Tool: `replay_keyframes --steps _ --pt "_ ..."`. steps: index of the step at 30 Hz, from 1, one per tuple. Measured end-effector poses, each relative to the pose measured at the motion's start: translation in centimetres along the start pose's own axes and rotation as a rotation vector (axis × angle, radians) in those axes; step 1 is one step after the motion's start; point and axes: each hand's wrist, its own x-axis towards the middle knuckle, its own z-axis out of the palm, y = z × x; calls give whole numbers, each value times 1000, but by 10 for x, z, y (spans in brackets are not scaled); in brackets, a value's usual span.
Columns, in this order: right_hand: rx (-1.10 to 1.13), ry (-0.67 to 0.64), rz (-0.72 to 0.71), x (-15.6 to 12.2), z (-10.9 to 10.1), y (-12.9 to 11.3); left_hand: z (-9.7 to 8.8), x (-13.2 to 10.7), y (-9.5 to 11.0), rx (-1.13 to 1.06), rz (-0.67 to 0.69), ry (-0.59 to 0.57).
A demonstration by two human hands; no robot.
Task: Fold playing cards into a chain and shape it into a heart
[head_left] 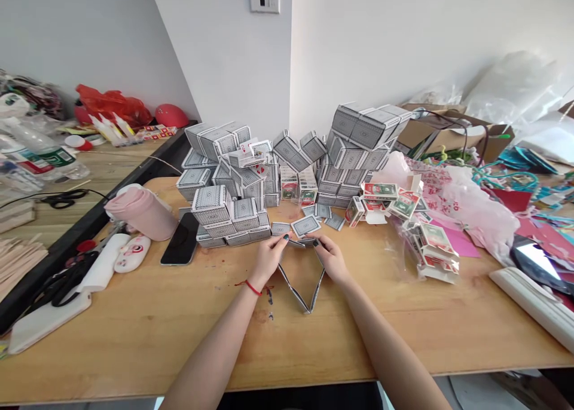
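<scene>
My left hand (268,259) and my right hand (330,257) pinch the two upper corners of a folded playing-card frame (293,291), whose sides meet in a point toward me. The frame's interior is open, showing bare wood through it. Just beyond my fingertips lie several loose playing cards (305,225), backs up. Behind and left of them rises a pile of grey-backed card blocks (213,205). Another tall stack of card blocks (359,135) stands at the back right. Two joined card blocks (292,150) rest between the piles.
Red card boxes (379,191) and torn box pieces (437,245) lie right of the stacks, beside plastic bags (452,195). On the left are a phone (180,238), a pink cup (141,210), a white mouse-like item (133,253) and scissors (74,281). A pale case (533,302) sits far right.
</scene>
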Motion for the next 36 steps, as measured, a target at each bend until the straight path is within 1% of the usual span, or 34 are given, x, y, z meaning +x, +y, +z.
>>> replay_keyframes --steps 3,4,5,8,11,14,18,22,27,32,36 --pt "-6 75 -20 1 0 5 1 -2 -1 -94 16 -125" --pt "-21 118 -24 1 0 6 1 -2 -3 -126 30 -146" --pt "-37 163 -25 1 -1 7 2 -3 -4 -156 45 -140" --pt "-54 272 -25 2 -2 9 6 -4 -11 -207 66 -23" --pt "-35 319 -25 1 -3 10 12 -4 -16 -198 80 72" --pt "-29 328 -26 1 -3 9 13 -1 -17 -154 131 70" --pt "-24 350 -28 1 -3 7 8 2 -14 -126 171 -12" --pt "-8 421 -30 -1 -4 5 6 1 -12 -35 200 -69" --pt "-33 501 -28 -5 -8 6 7 0 -12 130 268 -42" --pt "-35 484 -29 -6 -11 6 3 0 -13 219 320 -54" --pt "-23 522 -32 -7 -11 2 -1 -2 -12 303 371 -83"
